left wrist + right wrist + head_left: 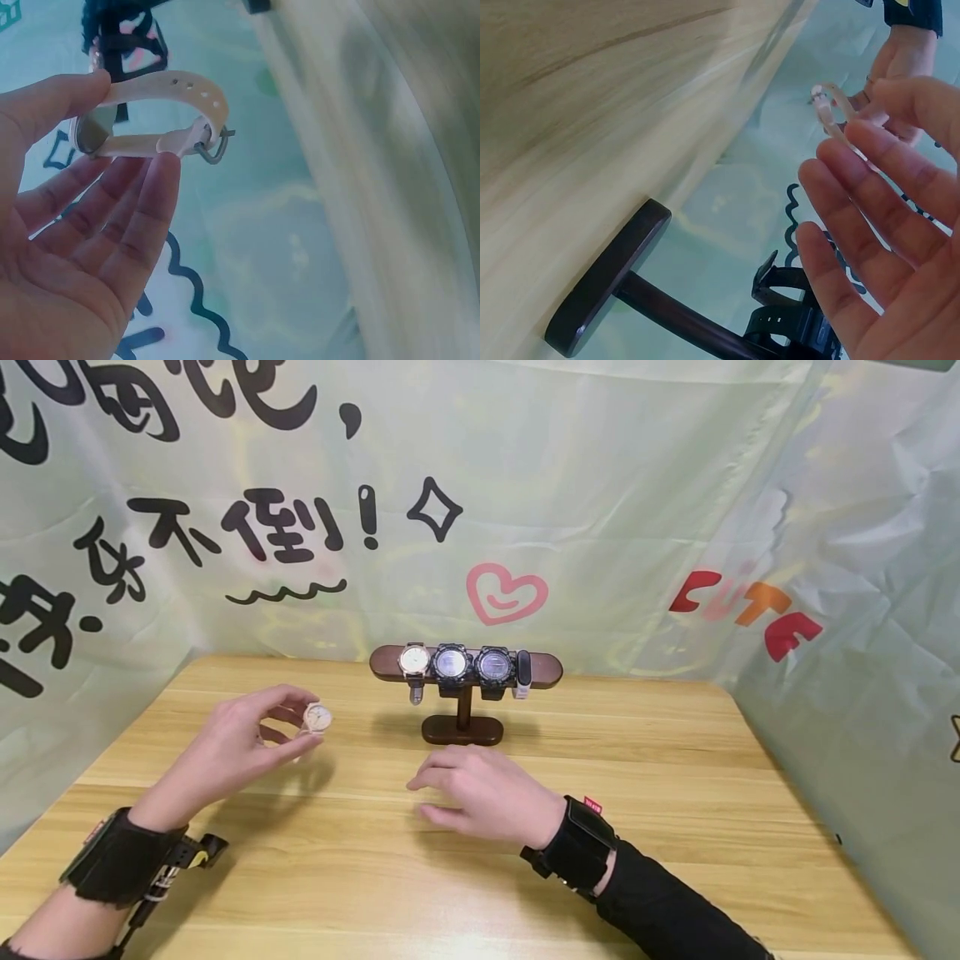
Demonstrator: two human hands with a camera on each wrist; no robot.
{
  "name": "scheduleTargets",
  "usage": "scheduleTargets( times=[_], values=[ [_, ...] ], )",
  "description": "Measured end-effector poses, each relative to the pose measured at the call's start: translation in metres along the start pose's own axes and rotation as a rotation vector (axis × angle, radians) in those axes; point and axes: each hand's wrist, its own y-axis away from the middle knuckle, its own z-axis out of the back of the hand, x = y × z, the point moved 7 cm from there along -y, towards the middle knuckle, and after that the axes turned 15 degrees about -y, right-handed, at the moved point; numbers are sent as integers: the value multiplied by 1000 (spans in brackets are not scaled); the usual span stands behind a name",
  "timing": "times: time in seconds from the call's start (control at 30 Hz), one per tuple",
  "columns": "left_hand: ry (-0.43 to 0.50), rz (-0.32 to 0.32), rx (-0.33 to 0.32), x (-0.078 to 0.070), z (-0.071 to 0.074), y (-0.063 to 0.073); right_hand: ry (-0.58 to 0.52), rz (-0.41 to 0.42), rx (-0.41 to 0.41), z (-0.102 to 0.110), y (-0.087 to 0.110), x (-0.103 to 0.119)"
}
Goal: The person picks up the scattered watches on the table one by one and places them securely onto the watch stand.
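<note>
In the head view my left hand (251, 735) pinches a small wristwatch (318, 717) with a pale dial, left of the watch stand. The left wrist view shows its pale pink strap (180, 86) curved into a loop, with a metal buckle (215, 147) at the far end; thumb and fingertips grip near the case. My right hand (480, 793) hovers in front of the stand, fingers loosely extended and holding nothing. On the dark wooden stand (463, 732) sit a light-dialled watch (414, 660), two bulky black watches (452, 663) and a slim fitness band (522, 672).
The stand's T-shaped bar carries the watches near the back of a wooden table (637, 760). Behind and beside the table hangs a pale printed cloth (615, 502) with lettering and a pink heart. A black band with a camera is strapped on each wrist.
</note>
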Motion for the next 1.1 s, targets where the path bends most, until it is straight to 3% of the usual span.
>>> scheduleTargets(
  times=[0.43,0.73,1.1],
  values=[
    [102,-45,-61,-25,5,1,-15,-29,-84,3,-5,0],
    [229,-89,-92,-43,5,3,-137,-84,-184,4,-15,-3],
    [307,-124,-111,-64,1,6,-237,-133,-253,2,-27,-3]
  ],
)
